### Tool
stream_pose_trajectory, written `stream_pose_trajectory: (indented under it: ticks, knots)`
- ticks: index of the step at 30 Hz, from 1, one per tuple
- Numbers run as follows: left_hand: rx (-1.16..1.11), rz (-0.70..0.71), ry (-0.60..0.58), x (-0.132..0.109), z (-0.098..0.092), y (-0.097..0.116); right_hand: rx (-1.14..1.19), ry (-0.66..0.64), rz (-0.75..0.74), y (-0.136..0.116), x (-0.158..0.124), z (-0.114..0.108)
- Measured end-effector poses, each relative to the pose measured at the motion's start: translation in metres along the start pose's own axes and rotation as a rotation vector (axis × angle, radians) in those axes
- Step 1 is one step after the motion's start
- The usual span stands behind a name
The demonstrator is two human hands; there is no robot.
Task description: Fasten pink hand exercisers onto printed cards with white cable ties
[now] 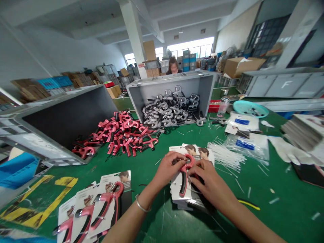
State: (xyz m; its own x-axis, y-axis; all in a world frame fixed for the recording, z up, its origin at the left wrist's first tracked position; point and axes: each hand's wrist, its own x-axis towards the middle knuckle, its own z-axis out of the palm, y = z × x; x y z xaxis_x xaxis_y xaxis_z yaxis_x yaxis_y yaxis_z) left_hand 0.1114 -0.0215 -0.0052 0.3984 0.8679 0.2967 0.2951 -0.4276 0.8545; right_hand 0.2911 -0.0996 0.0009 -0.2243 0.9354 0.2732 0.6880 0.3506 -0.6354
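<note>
A pink and black hand grip strengthener (183, 184) lies on the top printed card (176, 193) of a stack in front of me. My left hand (168, 168) is closed on its upper left side, the thumb and fingers pinching near the coil. From the right, my right hand (208, 179) has its bent fingers closed around the other handle, which they partly hide. Left of my left arm lie several cards (103, 182) with pink hand grips (106, 206) on them. White zip ties (226, 157) are spread just beyond my right hand.
Loose pink grips (126, 135) spill from a tipped grey crate (63, 111). Another crate (210, 91) holds grey grips (172, 108). Plastic bags (249, 145), a teal tray (250, 108), a card stack (301, 133) and a yellow-handled tool (249, 204) lie rightward. A person (173, 65) sits opposite.
</note>
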Motion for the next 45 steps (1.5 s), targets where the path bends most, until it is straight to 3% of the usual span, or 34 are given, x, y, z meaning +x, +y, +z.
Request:
stream_pose_trajectory:
  ticks: [7,11,17,23,35,40,45]
  knots:
    - [0.112,0.16,-0.007,-0.009,0.003,0.001,0.19,0.085,0.047,0.007,0.02,0.001]
    - [0.076,0.134,0.042,-0.012,0.006,-0.001,0.265,0.119,0.018,0.009,0.019,0.003]
    - [-0.016,0.043,0.085,-0.012,0.009,-0.006,0.201,0.003,-0.002,0.012,0.016,0.003]
    - [0.004,0.041,0.102,-0.014,0.012,-0.007,0.172,-0.091,-0.032,0.014,0.016,-0.002]
    - [0.028,0.128,0.107,-0.016,0.013,-0.007,0.195,-0.103,-0.049,0.019,0.018,0.002]
    - [0.083,0.185,0.06,-0.023,0.01,-0.002,0.25,-0.036,-0.016,0.019,0.021,0.003]
    - [-0.06,-0.031,-0.017,-0.018,-0.002,0.001,0.256,-0.005,-0.021,0.017,0.023,0.006]
